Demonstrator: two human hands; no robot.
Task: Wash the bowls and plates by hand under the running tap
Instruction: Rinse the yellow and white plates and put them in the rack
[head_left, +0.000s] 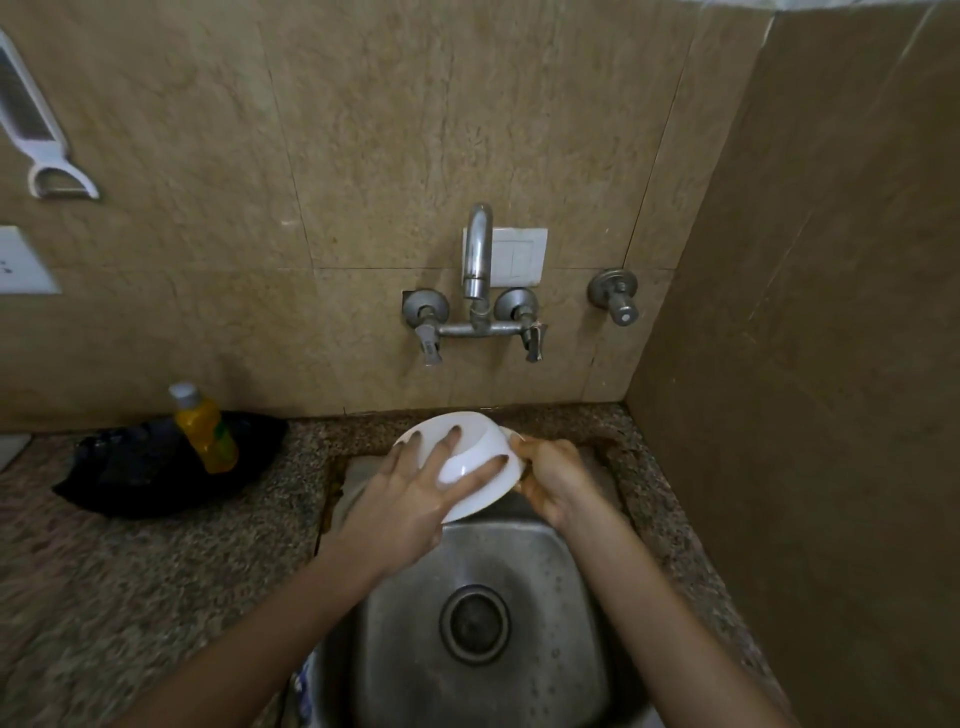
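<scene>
Head view: one white, round, glossy bowl (480, 434) is held over the back of the stainless steel sink basin (571, 597), clear of its floor and below the curved metal tap spout (477, 249).
Bowl's lie: tilted, base towards the camera, mouth turned away towards the wall.
Left hand (415, 493): fingers spread flat across the bowl's base and outer wall, pressing.
Right hand (553, 478): curled round the rim at the bowl's right edge, gripping it.
Key relation: the bowl sits between the hands, one on its near-left face, the other at its right rim. Being round, it has no long axis, so the tilt is what counts (I judge the mouth must turn up towards the spout to rinse the inside).
Water: no stream shows plainly; cannot tell whether it runs.
Counts: bowls one; plates none for certain (a pale curved edge below the left wrist may be one); spouts one; lever tap handles (428, 343) two; round wall valve (615, 299) one; yellow plastic bottle (205, 428) one, on a black crumpled bag (140, 473).
</scene>
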